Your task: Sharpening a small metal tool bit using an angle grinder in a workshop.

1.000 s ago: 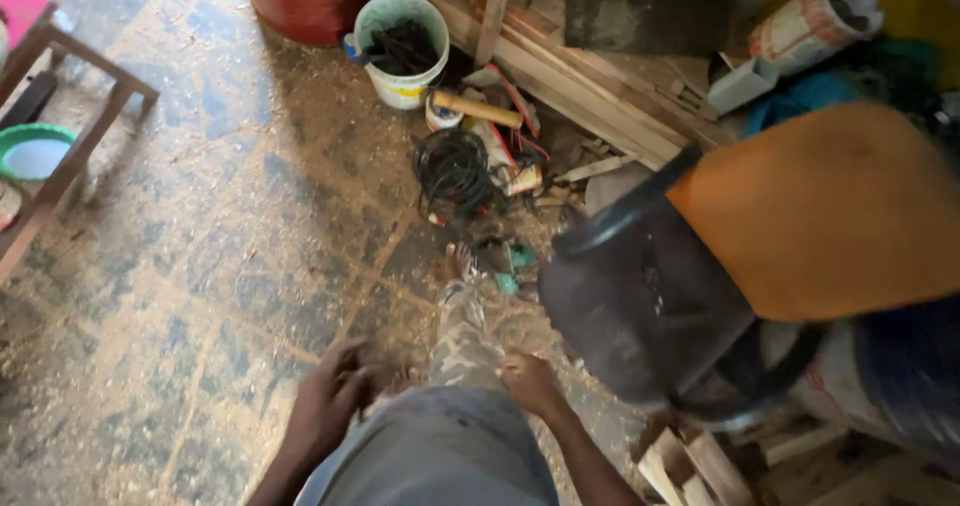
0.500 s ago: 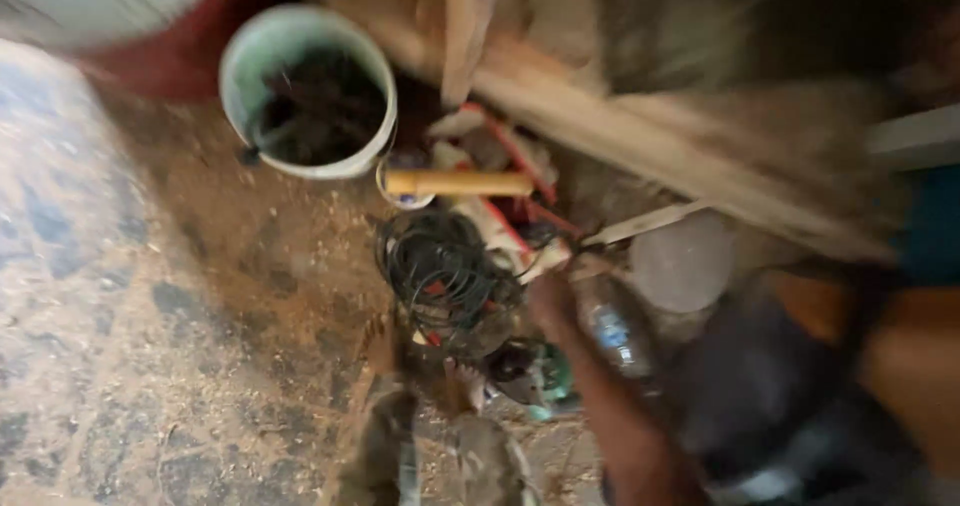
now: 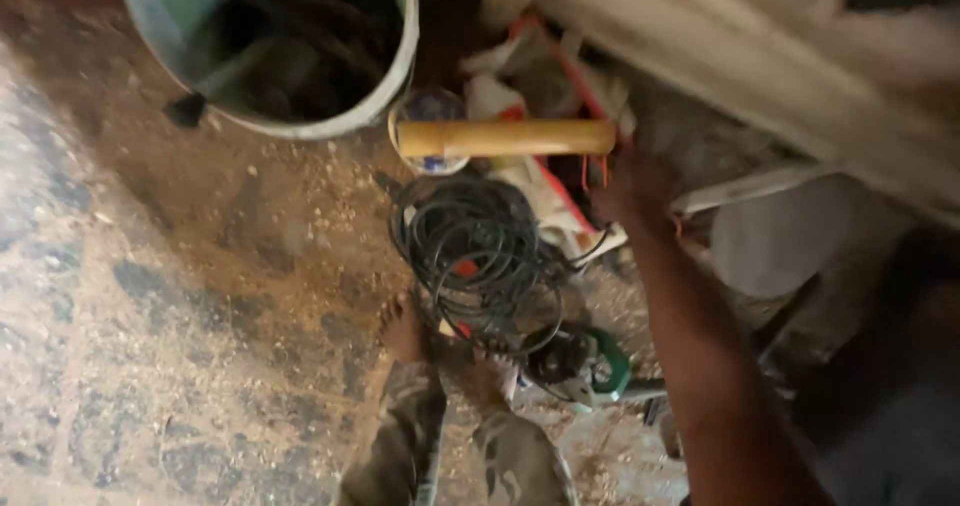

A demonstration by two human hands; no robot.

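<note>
My right hand [image 3: 628, 188] reaches forward from the lower right, its arm crossing the frame. It sits just below the right end of a pale wooden cylinder [image 3: 505, 137] that lies crosswise on the clutter. Blur hides whether the fingers touch or grip it. Under the hand are red and white scraps [image 3: 545, 181]. A coil of black cable [image 3: 470, 248] lies to the left of the hand, and a green power tool [image 3: 588, 368] rests below the coil. My left hand is out of sight. My bare feet [image 3: 404, 328] and camouflage trouser legs show at the bottom.
A pale bucket [image 3: 385, 91] holding dark items stands at the top left. A small round tin [image 3: 430, 106] sits beside it. Wooden planks [image 3: 760, 61] run along the top right. A grey rounded object [image 3: 770, 246] lies right of my arm. The floor is dusty, worn stone.
The view has closed in on the clutter. My right hand has moved up from beside the cable coil to the right end of the wooden cylinder. My left hand has dropped out of view.
</note>
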